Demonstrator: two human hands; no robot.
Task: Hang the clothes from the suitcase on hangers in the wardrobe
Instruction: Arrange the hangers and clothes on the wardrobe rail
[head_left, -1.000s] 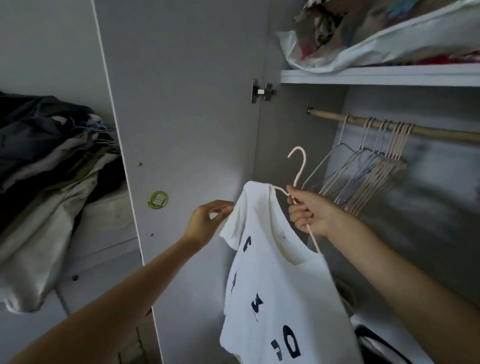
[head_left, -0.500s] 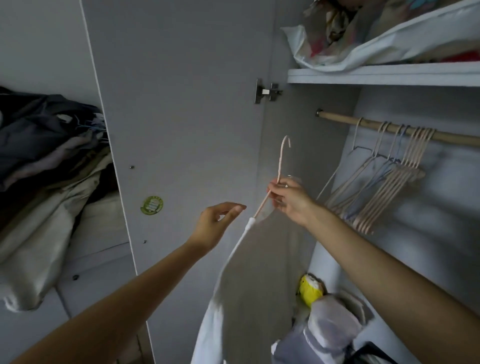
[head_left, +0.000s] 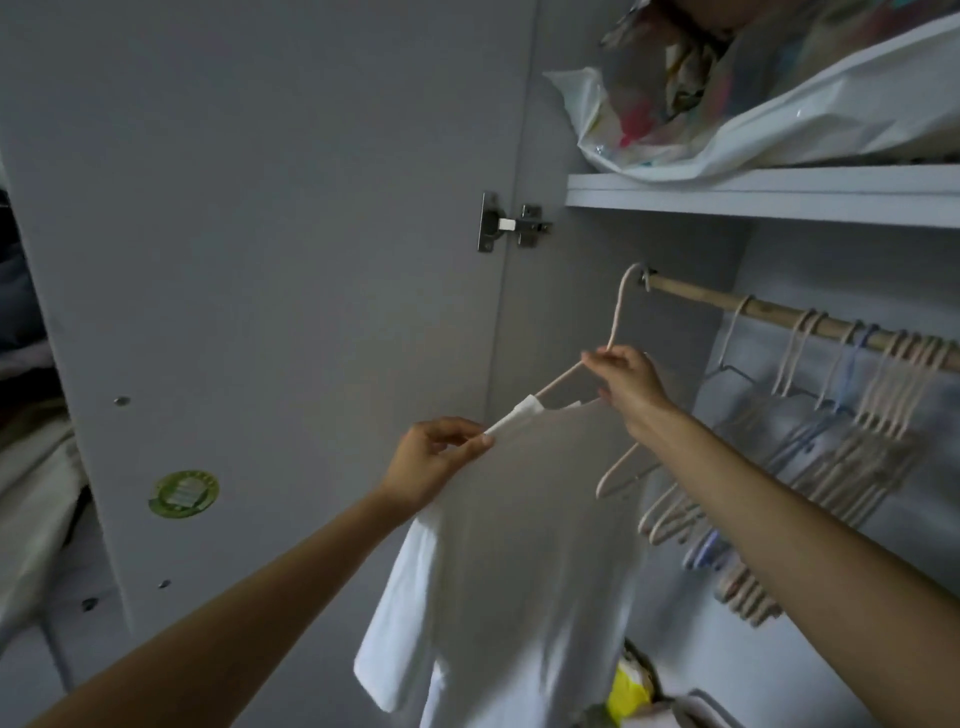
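Shirt front hidden from us; hem cut off at frame bottom. Our right hand (head_left: 626, 387) pinches pink hanger (head_left: 615, 322) at neck, hook up by left end of wooden rail (head_left: 779, 315), can't tell if hooked on. Our left hand (head_left: 434, 462) pinches shoulder of white T-shirt (head_left: 509, 561), which hangs on hanger betw. both hands. Soft cotton-like cloth; empty thin hangers (head_left: 852, 421) bunched further right on rail.

Our right hand (head_left: 626, 387) gripped the pink hanger (head_left: 615, 322) near the rod (head_left: 779, 314), while our left hand (head_left: 434, 460) pinched the white shirt (head_left: 519, 545)
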